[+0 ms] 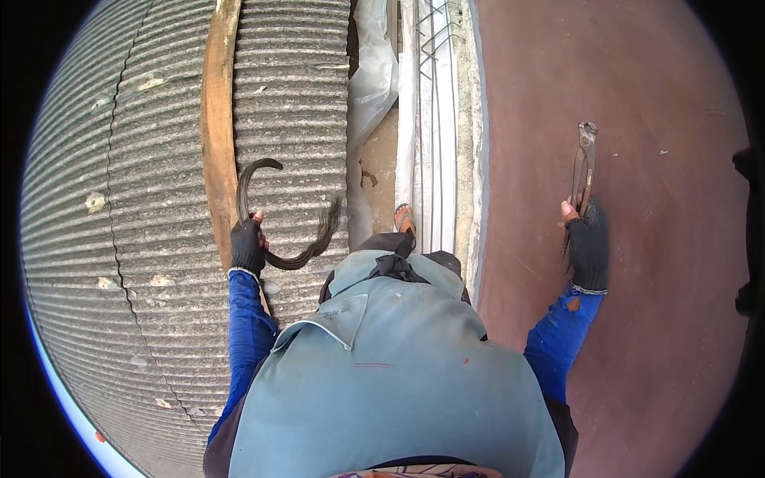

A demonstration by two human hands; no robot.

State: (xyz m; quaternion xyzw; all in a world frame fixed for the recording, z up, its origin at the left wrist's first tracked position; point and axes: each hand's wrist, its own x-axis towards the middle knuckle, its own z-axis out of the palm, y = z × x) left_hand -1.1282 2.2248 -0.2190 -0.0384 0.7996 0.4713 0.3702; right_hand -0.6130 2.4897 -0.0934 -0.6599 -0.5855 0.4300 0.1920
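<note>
My left hand [248, 245], in a dark fingerless glove, grips a bundle of thin dark wires [280, 211] that curves in a hook above the hand and fans out to the right, over the corrugated grey sheet [119, 199]. Out to the right, my right hand [588, 245], also gloved, is closed on the handles of rusty end-cutting pincers [583, 163], jaws pointing away from me, above the reddish-brown board [637, 119]. Blue sleeves and a grey-blue apron fill the lower middle.
A wooden plank [215, 119] lies along the corrugated sheet. Between sheet and board runs a gap with white plastic sheeting [374, 80], a steel rebar cage [434, 119], bare ground and my sandalled foot [405, 217].
</note>
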